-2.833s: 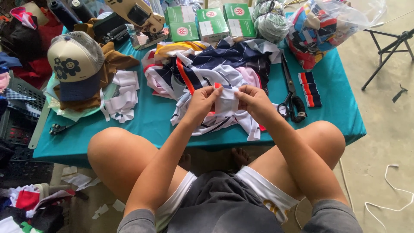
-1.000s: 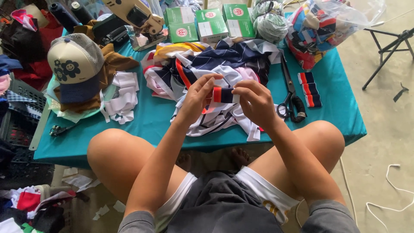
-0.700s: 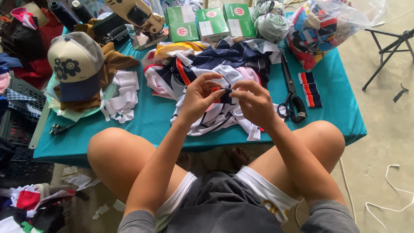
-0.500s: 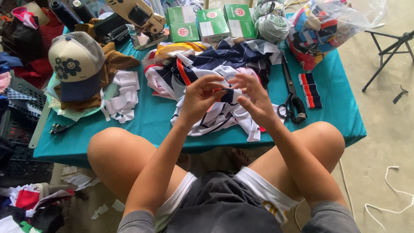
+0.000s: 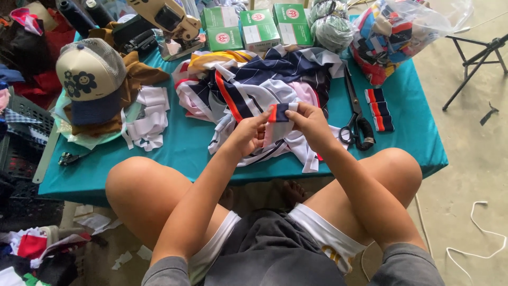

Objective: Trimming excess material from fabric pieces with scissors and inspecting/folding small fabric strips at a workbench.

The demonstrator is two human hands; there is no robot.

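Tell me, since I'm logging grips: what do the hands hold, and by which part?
Both the left hand and right hand pinch a small navy fabric strip with a red end, one at each end.

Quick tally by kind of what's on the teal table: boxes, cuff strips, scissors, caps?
Green cardboard boxes: 4
Navy, white and orange ribbed cuff strips lying flat by the scissors: 3
Same striped cuff strip held between left hand and right hand, at: 1
Black-handled scissors: 1
Cream and navy flower-print cap: 1
Total: 10
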